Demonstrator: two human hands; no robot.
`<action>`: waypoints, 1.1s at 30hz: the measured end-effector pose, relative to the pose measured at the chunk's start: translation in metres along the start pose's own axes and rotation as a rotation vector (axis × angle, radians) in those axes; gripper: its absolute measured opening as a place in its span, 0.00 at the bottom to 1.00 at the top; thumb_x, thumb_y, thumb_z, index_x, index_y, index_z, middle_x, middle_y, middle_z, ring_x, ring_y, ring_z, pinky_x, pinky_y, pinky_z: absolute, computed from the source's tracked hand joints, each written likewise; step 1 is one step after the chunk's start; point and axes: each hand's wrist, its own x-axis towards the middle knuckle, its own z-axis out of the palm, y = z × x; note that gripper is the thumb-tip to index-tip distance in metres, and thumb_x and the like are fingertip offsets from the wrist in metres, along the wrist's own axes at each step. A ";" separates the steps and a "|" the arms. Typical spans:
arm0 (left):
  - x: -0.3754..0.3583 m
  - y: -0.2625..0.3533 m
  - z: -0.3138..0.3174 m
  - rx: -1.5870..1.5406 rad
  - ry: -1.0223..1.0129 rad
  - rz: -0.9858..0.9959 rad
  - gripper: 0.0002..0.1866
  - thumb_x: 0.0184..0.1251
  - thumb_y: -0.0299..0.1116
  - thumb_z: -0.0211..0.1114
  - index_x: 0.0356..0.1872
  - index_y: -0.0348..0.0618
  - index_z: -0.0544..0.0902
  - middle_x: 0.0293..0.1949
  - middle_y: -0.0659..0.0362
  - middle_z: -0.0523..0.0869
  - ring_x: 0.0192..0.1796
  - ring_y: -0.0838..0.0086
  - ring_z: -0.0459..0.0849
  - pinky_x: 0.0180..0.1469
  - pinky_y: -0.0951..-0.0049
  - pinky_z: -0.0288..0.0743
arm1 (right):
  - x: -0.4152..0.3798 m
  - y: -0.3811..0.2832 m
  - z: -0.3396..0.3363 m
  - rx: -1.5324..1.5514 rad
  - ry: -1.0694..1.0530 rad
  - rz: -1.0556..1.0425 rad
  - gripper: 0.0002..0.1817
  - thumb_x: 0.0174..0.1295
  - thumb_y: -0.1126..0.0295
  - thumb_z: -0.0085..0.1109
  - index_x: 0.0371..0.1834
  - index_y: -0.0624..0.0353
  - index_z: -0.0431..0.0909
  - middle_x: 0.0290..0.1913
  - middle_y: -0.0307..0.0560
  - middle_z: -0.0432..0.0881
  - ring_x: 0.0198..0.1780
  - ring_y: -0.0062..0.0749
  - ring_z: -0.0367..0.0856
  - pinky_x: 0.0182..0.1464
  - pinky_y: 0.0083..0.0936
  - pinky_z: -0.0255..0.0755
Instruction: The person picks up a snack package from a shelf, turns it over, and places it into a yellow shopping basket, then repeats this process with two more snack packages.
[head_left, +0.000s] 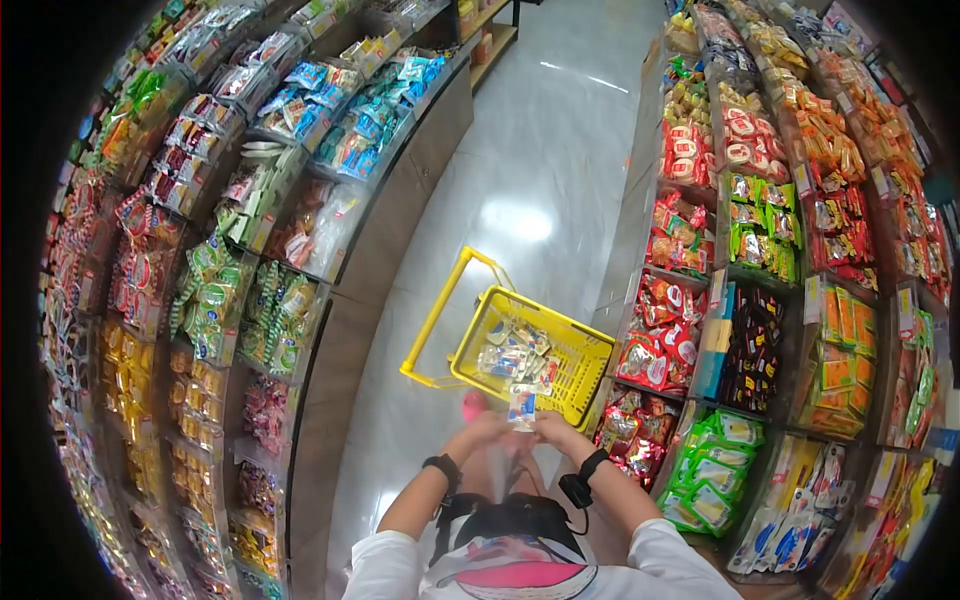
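White cloth of my shirt (410, 572), with a pink print across the chest, sits closest, below the yellow basket (583, 352). Well to the left of the basket, shelf bins hold gold packets (125, 365), then striped green packets (208, 300), with blue packets (375, 125) farther along the aisle, beyond the basket. Sticking out from the basket's left side is its yellow handle (434, 310), over the grey floor (420, 270). At the basket's near side comes my left hand (487, 428), a black band (443, 468) round its wrist, fingers drawn in against the lower end of a small blue-and-white packet (521, 408). That packet stands out between my two hands, in line with the basket's near rim; inside the basket lies a pile of loose packets (515, 350). Just right of it, my right hand (550, 428) is nearly closed too, fingertips pinching the same end, though the finger detail is small. Right of the basket, bins hold red packets (658, 335), bright green packets (715, 470) and orange packets (845, 350).
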 end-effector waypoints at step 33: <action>-0.077 0.141 -0.052 -0.059 0.006 0.164 0.10 0.64 0.33 0.59 0.42 0.40 0.76 0.36 0.59 0.81 0.39 0.73 0.81 0.45 0.71 0.77 | -0.231 -0.057 -0.099 0.775 0.681 -0.388 0.07 0.63 0.67 0.55 0.41 0.55 0.76 0.36 0.40 0.79 0.33 0.24 0.76 0.38 0.25 0.77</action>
